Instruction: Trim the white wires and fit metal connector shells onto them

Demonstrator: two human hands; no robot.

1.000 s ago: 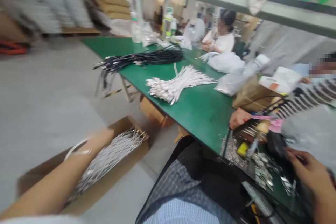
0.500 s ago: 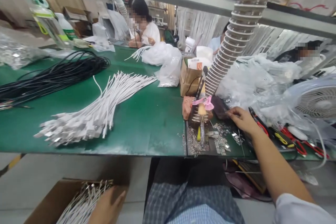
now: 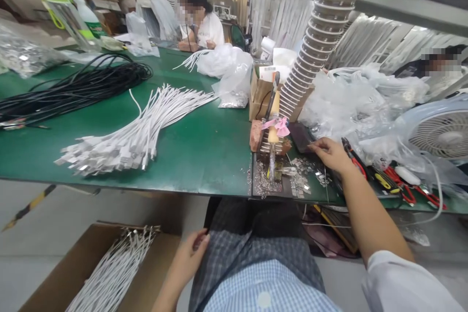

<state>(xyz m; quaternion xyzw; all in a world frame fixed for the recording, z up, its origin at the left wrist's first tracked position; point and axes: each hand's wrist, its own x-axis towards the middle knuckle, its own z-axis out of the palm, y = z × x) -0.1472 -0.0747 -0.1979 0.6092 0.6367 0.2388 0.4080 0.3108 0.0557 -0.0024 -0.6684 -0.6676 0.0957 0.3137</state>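
My left hand [image 3: 190, 256] hovers by my lap in checked cloth, right of a cardboard box [image 3: 66, 278] of white cables [image 3: 113, 273]; its fingers are curled and I cannot see what they hold. My right hand [image 3: 331, 153] reaches over the green table [image 3: 204, 156], fingertips pinched beside a dark flat object. Scattered small metal parts [image 3: 303, 180] lie just in front of it. A soldering iron stand [image 3: 270, 148] with a pink tag is left of that hand. A bundle of white cables [image 3: 135, 134] lies on the table's left half.
Black cables [image 3: 73, 90] lie at the far left. A brown box [image 3: 261, 97], plastic bags [image 3: 365, 102], a ribbed hose [image 3: 318, 34], a fan [image 3: 442, 131] and red and yellow hand tools [image 3: 387, 180] crowd the right. One person [image 3: 204, 29] sits at the far end, another [image 3: 435, 63] at the right.
My left hand has come out of the cable box and up to my lap. My right hand stays at the metal parts. The view has swung from the left to straight over the table.
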